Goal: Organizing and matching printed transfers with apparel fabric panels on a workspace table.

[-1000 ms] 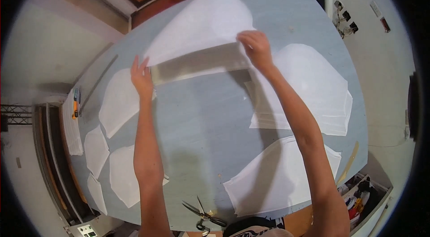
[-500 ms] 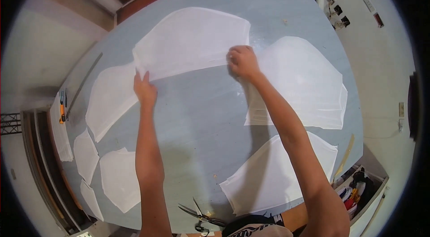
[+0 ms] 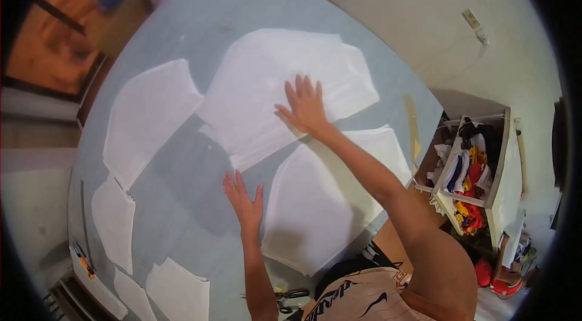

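Observation:
My right hand [image 3: 307,107] lies flat with fingers spread on a large white stack of cut fabric pieces [image 3: 267,78] in the middle of the grey cutting table [image 3: 200,18]. My left hand [image 3: 242,197] rests flat on the bare table surface, fingers apart, just left of another white cut piece [image 3: 321,200] near the table's front edge. Neither hand grips anything.
More white cut pieces lie at the left [image 3: 145,118], lower left [image 3: 114,218] and front [image 3: 179,290]. Scissors [image 3: 290,294] lie at the front edge. A yellow-handled tool [image 3: 83,260] lies far left, a wooden ruler [image 3: 413,130] at the right. A white shelf unit with colourful items [image 3: 479,175] stands beside the table.
The view has swung round. My right hand moved onto the middle of the large white stack. My left hand came off that piece's edge and now lies on bare table.

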### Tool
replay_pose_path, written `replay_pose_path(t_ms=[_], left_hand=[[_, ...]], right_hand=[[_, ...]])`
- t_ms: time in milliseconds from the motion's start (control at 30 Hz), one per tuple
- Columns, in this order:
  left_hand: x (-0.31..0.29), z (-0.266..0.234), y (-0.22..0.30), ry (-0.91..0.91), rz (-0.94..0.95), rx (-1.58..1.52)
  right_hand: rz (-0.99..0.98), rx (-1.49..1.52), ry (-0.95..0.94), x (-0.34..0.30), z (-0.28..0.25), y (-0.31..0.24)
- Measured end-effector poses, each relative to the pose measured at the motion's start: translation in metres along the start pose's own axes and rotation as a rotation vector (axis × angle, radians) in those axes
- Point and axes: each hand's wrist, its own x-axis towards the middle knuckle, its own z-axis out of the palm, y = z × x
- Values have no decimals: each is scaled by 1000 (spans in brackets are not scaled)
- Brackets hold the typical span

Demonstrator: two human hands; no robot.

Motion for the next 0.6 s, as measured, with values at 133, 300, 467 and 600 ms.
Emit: replay_pose_path(t_ms=[133, 300, 467, 600], left_hand=[[-8, 34, 10, -25, 43, 129], [-8, 28, 12, -139, 29, 158], [-4, 42, 25, -135, -11, 138], [27, 37, 35, 83, -119, -276]], right_hand=[[95, 19, -54, -42, -13, 39], [124, 79, -29, -75, -36, 51], [119, 185, -66, -92, -61, 76], [554, 80, 301, -83, -80, 149]])
